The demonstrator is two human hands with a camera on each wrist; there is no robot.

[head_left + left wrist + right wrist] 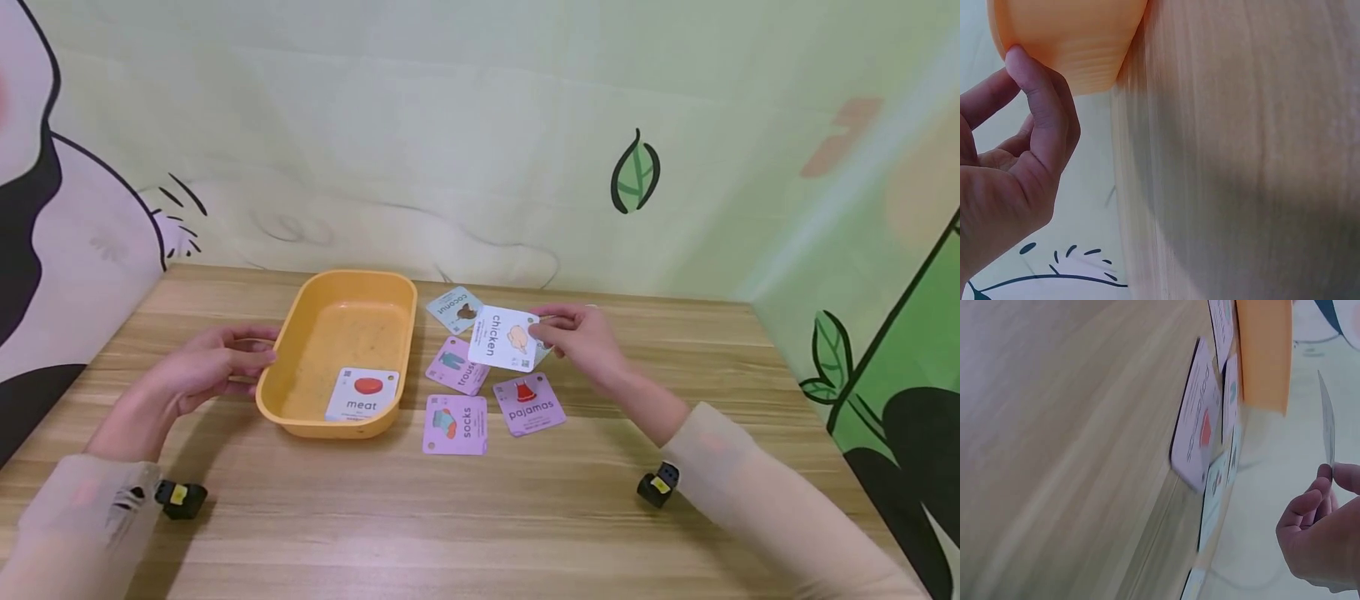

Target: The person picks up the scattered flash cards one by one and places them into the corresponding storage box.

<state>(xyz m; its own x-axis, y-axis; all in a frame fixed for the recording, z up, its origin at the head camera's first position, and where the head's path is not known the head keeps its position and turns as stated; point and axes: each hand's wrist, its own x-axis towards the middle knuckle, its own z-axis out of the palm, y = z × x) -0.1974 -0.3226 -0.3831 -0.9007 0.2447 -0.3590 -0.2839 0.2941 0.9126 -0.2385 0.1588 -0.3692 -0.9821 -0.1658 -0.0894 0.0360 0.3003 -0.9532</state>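
In the head view my right hand [581, 337] pinches the white chicken card [501, 337] between thumb and fingers, above other cards. The right wrist view shows this held card [1327, 425] nearly edge-on. My left hand [221, 367] touches the outer left side of a yellow-orange plastic bin [411, 333], its fingers loosely bent. Inside the bin's near end lies a white meat card [363, 396]. Right of the bin are a blue coconut card [453, 308] and purple trousers [452, 363], socks [455, 423] and pajamas [528, 403] cards. The held card partly covers the trousers card.
A pale green card [543, 354] shows partly behind the held card. The wood-grain table [420, 525] meets a wall [465, 167] with painted leaves and cartoon shapes at its back edge. Small black devices [658, 485] sit at both wrists.
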